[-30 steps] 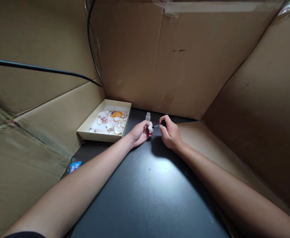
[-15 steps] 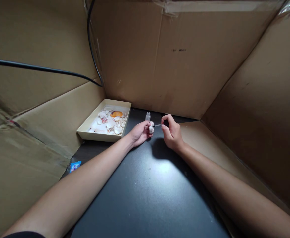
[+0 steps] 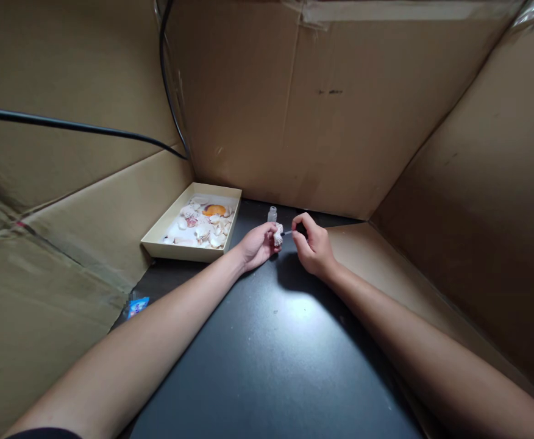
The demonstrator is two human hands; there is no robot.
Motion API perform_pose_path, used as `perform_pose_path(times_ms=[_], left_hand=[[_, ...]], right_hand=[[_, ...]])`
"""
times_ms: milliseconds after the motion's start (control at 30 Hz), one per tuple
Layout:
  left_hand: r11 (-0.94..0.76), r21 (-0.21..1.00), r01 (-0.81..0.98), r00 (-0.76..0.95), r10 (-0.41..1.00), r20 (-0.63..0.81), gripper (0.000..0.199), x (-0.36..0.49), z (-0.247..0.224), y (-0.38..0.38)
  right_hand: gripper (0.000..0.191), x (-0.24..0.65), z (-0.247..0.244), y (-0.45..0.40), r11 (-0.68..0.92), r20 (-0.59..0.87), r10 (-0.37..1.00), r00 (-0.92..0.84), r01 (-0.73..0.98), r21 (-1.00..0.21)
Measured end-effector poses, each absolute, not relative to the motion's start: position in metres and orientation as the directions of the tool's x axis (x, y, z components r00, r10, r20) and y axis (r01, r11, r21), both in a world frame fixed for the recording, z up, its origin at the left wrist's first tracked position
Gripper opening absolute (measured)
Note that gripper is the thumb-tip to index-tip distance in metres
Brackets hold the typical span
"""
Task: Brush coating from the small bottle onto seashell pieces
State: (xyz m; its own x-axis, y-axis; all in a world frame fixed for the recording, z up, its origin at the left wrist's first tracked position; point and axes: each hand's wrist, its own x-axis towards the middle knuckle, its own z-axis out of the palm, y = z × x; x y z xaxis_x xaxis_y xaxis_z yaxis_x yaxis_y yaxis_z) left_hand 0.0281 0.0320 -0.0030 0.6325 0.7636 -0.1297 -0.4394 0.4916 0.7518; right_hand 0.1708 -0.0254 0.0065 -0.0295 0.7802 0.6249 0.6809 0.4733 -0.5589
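Observation:
My left hand (image 3: pixel 255 249) pinches a small whitish, rough seashell (image 3: pixel 278 235) between thumb and fingers above the far part of the dark table (image 3: pixel 249 366). Closed round the handle end of a thin brush (image 3: pixel 288 232) is my right hand (image 3: pixel 313 249), just to the right. The brush's dark tip meets the shell's right side, and its other end is hidden by my fingers. Behind the shell a small clear glass bottle (image 3: pixel 272 214) stands upright with no cap on it.
A shallow cream box (image 3: pixel 182 252) at the back left holds several shells, one of them orange (image 3: pixel 214 210). Near my left forearm lies a blue packet (image 3: pixel 138 306). Cardboard walls (image 3: pixel 331 140) close in the back and sides; a black cable (image 3: pixel 88 128) hangs at the left.
My right hand has moved slightly left, closer to the shell, with the brush. My left hand and the shell stay almost where they were.

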Motion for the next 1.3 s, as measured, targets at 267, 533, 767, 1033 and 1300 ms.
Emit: perform_pose_path(times_ms=[267, 533, 767, 1033, 1300], left_hand=[[0.493, 0.754, -0.435, 0.630, 0.765, -0.137, 0.003, 0.0284, -0.0023, 0.0315], [0.496, 0.752, -0.435, 0.632, 0.763, -0.138, 0.003, 0.0281, -0.0015, 0.0312], [0.487, 0.756, -0.437, 0.628, 0.767, -0.131, 0.003, 0.0282, -0.0011, 0.0308], [0.492, 0.752, -0.439, 0.633, 0.763, -0.130, 0.002, 0.0286, -0.0017, 0.0312], [0.502, 0.747, -0.436, 0.633, 0.761, -0.141, 0.002, 0.0281, -0.0021, 0.0314]], right_hand=[[0.004, 0.1708, 0.0061, -0.0258, 0.493, 0.638, 0.769, -0.042, 0.673, -0.551], [0.003, 0.1712, 0.0065, -0.0262, 0.495, 0.634, 0.772, -0.048, 0.671, -0.551], [0.004, 0.1710, 0.0070, -0.0254, 0.462, 0.615, 0.788, -0.032, 0.692, -0.555], [0.004, 0.1710, 0.0069, -0.0261, 0.509, 0.641, 0.766, -0.058, 0.663, -0.549], [0.004, 0.1711, 0.0065, -0.0261, 0.508, 0.650, 0.758, -0.045, 0.667, -0.545]])
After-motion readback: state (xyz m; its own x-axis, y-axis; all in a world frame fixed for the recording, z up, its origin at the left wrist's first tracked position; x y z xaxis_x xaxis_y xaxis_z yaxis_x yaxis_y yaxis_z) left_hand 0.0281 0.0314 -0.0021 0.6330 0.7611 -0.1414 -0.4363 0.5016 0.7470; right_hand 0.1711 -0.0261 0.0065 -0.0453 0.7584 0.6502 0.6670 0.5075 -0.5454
